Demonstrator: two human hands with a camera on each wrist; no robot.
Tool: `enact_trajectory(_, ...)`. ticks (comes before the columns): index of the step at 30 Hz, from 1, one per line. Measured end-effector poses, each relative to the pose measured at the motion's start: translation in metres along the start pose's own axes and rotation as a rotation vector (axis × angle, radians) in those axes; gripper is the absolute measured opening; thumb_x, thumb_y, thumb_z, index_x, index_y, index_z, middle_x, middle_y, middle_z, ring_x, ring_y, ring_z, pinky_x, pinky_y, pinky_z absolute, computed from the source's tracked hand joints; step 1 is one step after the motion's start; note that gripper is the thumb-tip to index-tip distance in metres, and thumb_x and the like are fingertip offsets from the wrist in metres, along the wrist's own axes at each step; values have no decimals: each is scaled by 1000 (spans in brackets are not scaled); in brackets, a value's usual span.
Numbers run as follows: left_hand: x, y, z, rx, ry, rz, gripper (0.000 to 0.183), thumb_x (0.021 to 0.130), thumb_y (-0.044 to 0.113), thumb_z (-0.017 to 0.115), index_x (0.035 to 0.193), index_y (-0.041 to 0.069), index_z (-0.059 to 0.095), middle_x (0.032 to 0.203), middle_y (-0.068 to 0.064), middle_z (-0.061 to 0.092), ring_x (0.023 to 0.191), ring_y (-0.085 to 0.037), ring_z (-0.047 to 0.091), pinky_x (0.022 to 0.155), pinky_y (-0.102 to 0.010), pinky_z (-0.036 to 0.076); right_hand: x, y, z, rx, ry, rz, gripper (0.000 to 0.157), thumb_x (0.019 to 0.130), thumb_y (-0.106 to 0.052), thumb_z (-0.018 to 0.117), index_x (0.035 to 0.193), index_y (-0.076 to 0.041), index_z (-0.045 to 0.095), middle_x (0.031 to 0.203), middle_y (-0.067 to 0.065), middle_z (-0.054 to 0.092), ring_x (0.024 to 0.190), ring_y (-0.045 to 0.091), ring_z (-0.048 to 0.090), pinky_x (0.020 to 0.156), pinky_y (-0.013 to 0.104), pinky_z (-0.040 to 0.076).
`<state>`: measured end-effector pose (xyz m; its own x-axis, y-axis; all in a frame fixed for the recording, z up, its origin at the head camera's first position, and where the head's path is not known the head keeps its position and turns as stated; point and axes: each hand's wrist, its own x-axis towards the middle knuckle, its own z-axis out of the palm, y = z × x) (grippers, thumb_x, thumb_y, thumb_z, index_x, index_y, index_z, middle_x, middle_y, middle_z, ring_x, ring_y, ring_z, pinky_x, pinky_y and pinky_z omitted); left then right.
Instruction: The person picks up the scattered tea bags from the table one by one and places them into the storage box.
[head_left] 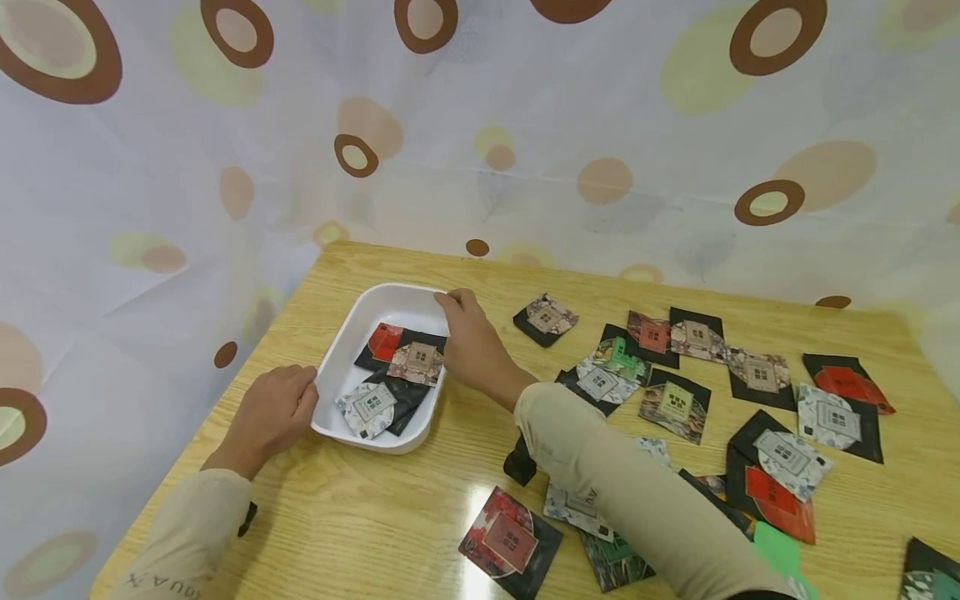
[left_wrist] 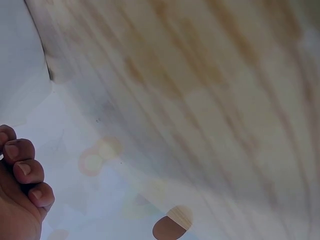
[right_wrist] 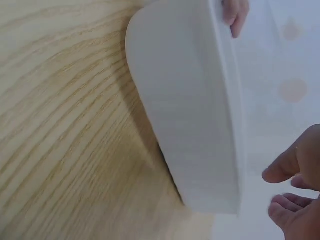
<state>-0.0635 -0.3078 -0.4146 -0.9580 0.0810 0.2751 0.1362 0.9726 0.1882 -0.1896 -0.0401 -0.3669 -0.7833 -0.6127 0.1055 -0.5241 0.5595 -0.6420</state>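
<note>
A white plastic basin (head_left: 405,442) stands at the left of the wooden table, with several black, red and patterned sachets (head_left: 375,404) inside. My left hand (head_left: 273,408) grips its left rim, and in the left wrist view the fingers (left_wrist: 30,172) are curled. At the far right corner of the basin is my right hand (head_left: 480,346), overlapping the rim in the head view. Seen from the right wrist, the thumb (right_wrist: 280,170) and fingers are spread apart, just above the rim, with nothing between them.
Many flat sachets lie over the table's right side, among them a red one (head_left: 502,542) near the front and a brown one (head_left: 546,318) at the back. Something bright green (head_left: 778,550) sits by my right sleeve. A dotted cloth (head_left: 487,150) hangs behind the wooden table (head_left: 322,517).
</note>
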Motion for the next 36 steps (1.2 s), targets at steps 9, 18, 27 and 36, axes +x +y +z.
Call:
enact_trajectory(9,1,0,-2,-2,-14,-8,27,95,9,43,69,12,40,61,-1,34,58,-15,31,60,-29,28,-63,3,-35,-128,-180,-90,44,93,-1,59,137,0,54,122,16,64,108,27,65,92,41,54)
enact_trajectory(18,0,0,-1,-2,4,8,28,95,8,42,68,12,39,60,-1,33,57,-15,30,60,-29,27,-122,20,-37,-230,-406,-10,15,89,-13,70,101,-4,70,93,6,69,77,15,62,68,32,51)
enact_trajectory(27,-1,0,-2,-18,23,16,30,94,7,43,66,13,37,59,0,31,56,-14,28,59,-28,26,-149,15,-18,-411,-516,89,60,61,-53,89,96,-12,64,86,0,60,76,17,58,63,39,50)
enact_trajectory(36,-1,-1,-2,-23,5,4,29,95,7,42,67,13,37,60,0,30,56,-13,27,59,-28,25,-154,13,-3,-368,-467,98,48,60,-39,92,76,-16,53,77,-5,51,72,12,50,55,34,41)
